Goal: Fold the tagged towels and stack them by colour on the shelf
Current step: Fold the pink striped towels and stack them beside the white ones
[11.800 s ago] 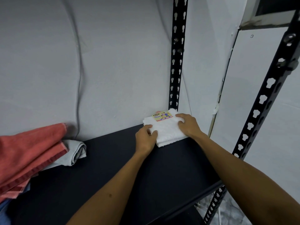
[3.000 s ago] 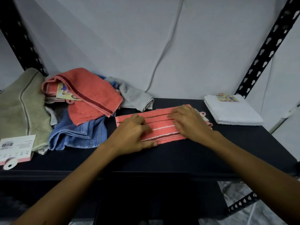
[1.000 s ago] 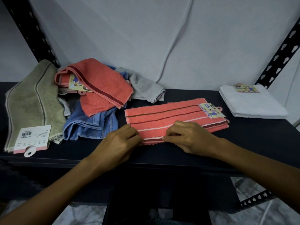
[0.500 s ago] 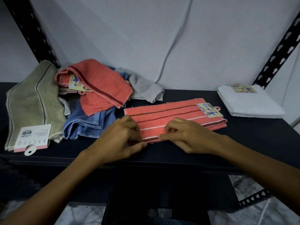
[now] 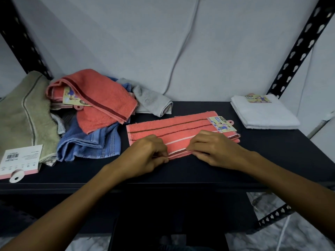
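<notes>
Both hands sit at the near edge of a coral striped towel (image 5: 174, 130) in the middle of the frame. The left hand (image 5: 146, 153) pinches that near edge with curled fingers, and the right hand (image 5: 212, 149) grips the same edge a little further right, fingers bent over the folded layers. This towel lies flat on the black shelf (image 5: 199, 171) as a long strip, with a colourful paper tag (image 5: 220, 124) at its far right corner.

To the right, near the right edge of the frame, a folded white towel (image 5: 266, 115) lies apart from the coral one, carrying its own tag (image 5: 258, 98) at its far side.

Left of centre is a loose heap: a second coral towel (image 5: 101, 98) with a dark stripe on top, a blue towel (image 5: 90, 142) under it, and a grey towel (image 5: 152, 100) rolled just behind. At the far left an olive towel (image 5: 23, 116) lies beside the heap, with a white and pink label card (image 5: 20, 160) at its near end.

A black slotted upright (image 5: 297, 49) rises at the upper right, and a thin cable (image 5: 181, 55) hangs down the pale wall behind.
</notes>
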Motion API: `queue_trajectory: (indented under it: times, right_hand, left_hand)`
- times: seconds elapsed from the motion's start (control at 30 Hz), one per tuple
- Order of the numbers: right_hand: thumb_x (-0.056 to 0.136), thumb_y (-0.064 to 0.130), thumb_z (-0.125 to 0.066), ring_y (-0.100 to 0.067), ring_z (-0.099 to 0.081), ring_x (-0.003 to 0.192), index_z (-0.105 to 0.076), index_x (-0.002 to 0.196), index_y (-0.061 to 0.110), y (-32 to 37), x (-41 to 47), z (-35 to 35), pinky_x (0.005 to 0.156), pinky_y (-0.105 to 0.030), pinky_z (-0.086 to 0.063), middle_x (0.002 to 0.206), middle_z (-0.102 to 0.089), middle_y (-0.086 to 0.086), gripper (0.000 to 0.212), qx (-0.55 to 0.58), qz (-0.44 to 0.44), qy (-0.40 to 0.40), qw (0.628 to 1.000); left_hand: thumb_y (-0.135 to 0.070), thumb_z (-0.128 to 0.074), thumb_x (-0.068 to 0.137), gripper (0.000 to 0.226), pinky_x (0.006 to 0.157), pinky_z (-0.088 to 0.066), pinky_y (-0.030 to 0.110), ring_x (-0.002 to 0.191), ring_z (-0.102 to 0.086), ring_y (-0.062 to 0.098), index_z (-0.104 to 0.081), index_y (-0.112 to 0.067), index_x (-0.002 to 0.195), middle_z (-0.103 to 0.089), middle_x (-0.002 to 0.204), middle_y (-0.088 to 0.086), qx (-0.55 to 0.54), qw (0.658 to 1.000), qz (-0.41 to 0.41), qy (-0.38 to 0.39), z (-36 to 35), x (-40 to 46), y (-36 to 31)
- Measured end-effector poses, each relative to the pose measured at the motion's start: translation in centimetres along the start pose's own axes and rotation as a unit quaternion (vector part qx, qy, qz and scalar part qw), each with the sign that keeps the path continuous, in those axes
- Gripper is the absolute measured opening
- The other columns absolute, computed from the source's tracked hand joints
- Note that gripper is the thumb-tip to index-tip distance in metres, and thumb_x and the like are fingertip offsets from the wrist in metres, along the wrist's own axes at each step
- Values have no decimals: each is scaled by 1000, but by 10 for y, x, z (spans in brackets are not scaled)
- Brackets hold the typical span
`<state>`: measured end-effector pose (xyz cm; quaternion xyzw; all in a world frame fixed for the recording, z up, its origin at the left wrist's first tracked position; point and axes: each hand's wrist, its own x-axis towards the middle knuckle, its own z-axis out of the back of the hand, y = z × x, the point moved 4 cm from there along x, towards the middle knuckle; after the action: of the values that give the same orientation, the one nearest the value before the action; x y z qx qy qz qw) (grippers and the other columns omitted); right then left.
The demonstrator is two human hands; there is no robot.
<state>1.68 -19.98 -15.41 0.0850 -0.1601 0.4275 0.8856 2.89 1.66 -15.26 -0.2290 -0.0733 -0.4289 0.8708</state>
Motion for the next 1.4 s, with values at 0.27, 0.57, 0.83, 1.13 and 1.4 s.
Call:
queue_trajectory:
  times: [0.27, 0.57, 0.83, 1.13, 1.4]
  right_hand:
    - [93, 18, -62, -13, -63, 94, -73, 109, 12, -12, -5, 11, 81, -36, -54, 100, -71, 2, 21, 78, -72, -23, 994]
    - [91, 12, -67, -20, -61, 84, -73, 102, 5, -5, -15, 5, 72, -33, -52, 93, -68, -4, 14, 38, -11, -53, 998]
    - [92, 17, -67, -17, -60, 96, -72, 110, 11, -28, -25, 15, 83, -37, -53, 104, -65, -1, 20, 19, -60, 8, 998]
    - [90, 6, -66, -21, -59, 80, -73, 98, 5, -18, -36, 13, 71, -31, -51, 92, -65, -8, 10, -40, 32, -62, 997]
    - [92, 3, -54, -22, -58, 83, -73, 110, 9, -20, -41, 17, 68, -32, -50, 96, -65, -8, 27, -39, 69, 1, 997]
  left_hand:
    - [-54, -66, 83, 32, 67, -49, 35, 71, -57, 11, -69, -23, 80, -65, 76, -9, 37, 998, 60, -5, 0, 24, -5]
    - [-20, -74, 81, 7, 70, -49, 37, 75, -55, 13, -73, -16, 87, -65, 81, -5, -19, 1000, -4, 9, -17, 41, -16]
    - [-12, -76, 81, 9, 64, -38, 12, 69, -55, 6, -74, -20, 80, -63, 76, -12, -107, 994, 25, -18, -19, 36, -12]
    - [0, -78, 75, 17, 63, -42, 12, 67, -58, 4, -76, -17, 78, -67, 78, -8, -188, 978, 88, -1, -18, 33, -10]
    - [-6, -75, 78, 16, 70, -39, 7, 82, -58, 2, -75, -21, 83, -62, 83, -17, -105, 992, 48, 48, -15, 32, -10]
